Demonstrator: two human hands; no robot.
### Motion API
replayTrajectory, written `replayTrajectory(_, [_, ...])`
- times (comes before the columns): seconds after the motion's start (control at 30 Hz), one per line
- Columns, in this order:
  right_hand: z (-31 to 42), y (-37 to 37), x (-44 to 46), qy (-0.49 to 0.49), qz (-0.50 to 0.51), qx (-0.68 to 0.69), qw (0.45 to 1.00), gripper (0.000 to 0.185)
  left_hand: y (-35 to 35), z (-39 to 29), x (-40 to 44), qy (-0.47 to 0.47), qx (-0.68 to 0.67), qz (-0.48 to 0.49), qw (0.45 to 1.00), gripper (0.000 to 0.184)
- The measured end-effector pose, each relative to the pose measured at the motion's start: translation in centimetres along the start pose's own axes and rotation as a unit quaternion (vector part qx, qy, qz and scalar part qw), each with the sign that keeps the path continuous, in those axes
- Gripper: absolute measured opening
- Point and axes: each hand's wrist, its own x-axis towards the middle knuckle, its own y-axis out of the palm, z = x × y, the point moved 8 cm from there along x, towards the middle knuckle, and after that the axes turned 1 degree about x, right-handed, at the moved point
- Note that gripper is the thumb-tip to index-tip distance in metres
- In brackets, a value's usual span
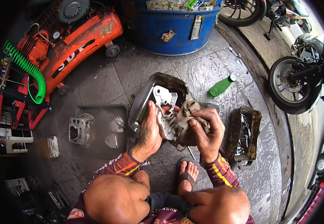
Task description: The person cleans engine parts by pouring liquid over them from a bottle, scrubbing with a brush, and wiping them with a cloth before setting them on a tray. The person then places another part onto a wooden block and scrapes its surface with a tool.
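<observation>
My left hand [150, 134] is closed on a silver cast-metal engine part [164, 127], held up in front of my knees. In my right hand [208, 130] is a bunched, stained cloth rag [186, 119], pinched between thumb and fingers against the part's right side. The rag hides some of that side. Just beyond my hands stands a dark, open-topped container [138, 98]. A pale metal piece with holes [162, 93] shows over its opening; whether it belongs to the held part, I cannot tell.
To the left, a black tray [122, 112] holds an engine casting [80, 128] and flat metal pieces [112, 140]. A cut-open container [258, 125] of small parts and a green bottle [221, 86] stand right. Farther out are an orange compressor [83, 48], blue drum [177, 31] and motorcycles [300, 82].
</observation>
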Motion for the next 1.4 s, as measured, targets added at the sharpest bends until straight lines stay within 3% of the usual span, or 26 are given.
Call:
replayTrajectory(0.03, [0.2,0.2,-0.8,0.015,0.023,0.059,0.998,0.031,0.0,0.7,-0.1,-0.024,-0.002,0.024,0.999,0.063])
replayTrajectory(0.07, [1.6,2.0,-0.6,-0.038,0.053,-0.013,0.998,0.034,0.0,1.4,-0.1,-0.027,-0.024,0.009,0.999,0.065])
replayTrajectory(0.1, [3.1,4.2,-0.8,-0.085,0.080,-0.084,0.990,0.038,-1.3,1.9,-0.9,0.078,-0.045,-0.015,0.996,0.062])
replayTrajectory(0.13, [1.7,6.1,-1.9,-0.092,0.105,-0.079,0.987,0.048,-2.1,2.6,-0.7,0.030,-0.062,-0.029,0.997,0.060])
replayTrajectory(0.17, [0.7,6.4,-2.9,-0.106,0.107,-0.086,0.985,0.042,-2.7,2.7,-0.2,-0.010,-0.080,-0.041,0.996,0.059])
replayTrajectory(0.2, [0.2,6.2,-3.4,-0.121,0.098,-0.074,0.985,0.039,-1.4,2.0,0.1,-0.039,-0.192,0.052,0.979,0.057])
replayTrajectory(0.23, [-0.4,6.0,-4.4,-0.127,0.091,-0.059,0.986,0.036,-0.9,1.0,-0.4,-0.045,-0.137,-0.012,0.989,0.057])
replayTrajectory(0.3, [-0.8,5.5,-5.0,-0.139,0.103,0.023,0.985,0.032,-1.5,0.4,-0.4,-0.009,-0.058,-0.012,0.998,0.059])
replayTrajectory(0.37, [-0.9,4.4,-3.7,-0.074,0.124,0.063,0.988,0.026,-2.1,0.8,-0.6,-0.016,-0.064,-0.014,0.998,0.061])
replayTrajectory(0.43, [-1.4,1.1,-1.5,-0.026,-0.002,0.051,0.998,0.023,-2.8,0.6,-0.6,-0.008,-0.029,-0.060,0.998,0.066])
replayTrajectory(0.5, [-0.6,0.1,1.2,0.005,0.024,-0.023,0.999,0.030,-1.7,1.0,-0.8,-0.040,-0.008,0.003,0.999,0.067])
replayTrajectory(0.57, [0.8,2.1,2.3,-0.043,0.088,-0.048,0.994,0.041,1.4,0.2,-1.1,0.023,0.081,-0.004,0.996,0.066])
replayTrajectory(0.63, [0.7,3.3,1.8,-0.050,0.109,-0.128,0.985,0.044,1.9,-0.2,-1.3,0.008,0.065,0.005,0.998,0.064])
replayTrajectory(0.7, [0.4,2.5,1.4,-0.081,0.107,-0.125,0.983,0.037,0.9,-0.8,-1.3,0.027,0.101,0.032,0.994,0.061])
replayTrajectory(0.77, [-0.6,2.0,0.9,-0.042,0.181,-0.124,0.975,0.029,0.2,-0.2,-1.1,0.041,0.205,0.000,0.978,0.053])
replayTrajectory(0.83, [-2.2,-0.6,1.7,0.051,0.120,-0.139,0.982,0.017,0.1,0.1,-1.3,0.035,0.199,0.019,0.979,0.054])
replayTrajectory(0.9, [-1.8,-2.7,2.4,0.026,0.041,-0.169,0.984,0.015,0.2,-1.0,-0.6,0.085,0.206,0.038,0.974,0.057])
replayTrajectory(0.97, [-0.5,-0.8,1.5,-0.041,0.077,-0.129,0.988,0.020,0.6,-0.4,-0.6,0.042,0.186,-0.014,0.982,0.054])
replayTrajectory(1.03, [-1.1,2.6,-0.3,-0.002,0.145,-0.110,0.983,0.022,0.1,-0.4,-0.3,0.053,0.220,0.003,0.974,0.053])
replayTrajectory(1.17, [-3.3,1.0,0.4,0.004,0.171,-0.151,0.974,0.022,-0.2,0.2,-1.5,0.029,0.267,0.025,0.963,0.055])
replayTrajectory(1.23, [-5.4,-2.0,2.1,0.081,0.031,-0.122,0.989,0.016,-0.4,-1.8,-0.8,0.094,0.211,0.022,0.973,0.056])
replayTrajectory(1.3, [-3.8,-2.6,2.2,-0.001,-0.008,-0.104,0.995,0.020,-0.2,-2.1,-0.3,0.103,0.164,0.010,0.981,0.053])
replayTrajectory(1.37, [-0.4,0.7,1.7,-0.074,0.079,-0.084,0.991,0.023,-0.4,-1.3,-0.5,0.063,0.163,-0.013,0.985,0.053])
replayTrajectory(1.4, [0.0,2.8,1.0,-0.052,0.130,-0.038,0.989,0.025,-0.3,-1.1,-0.5,0.053,0.157,-0.022,0.986,0.053])
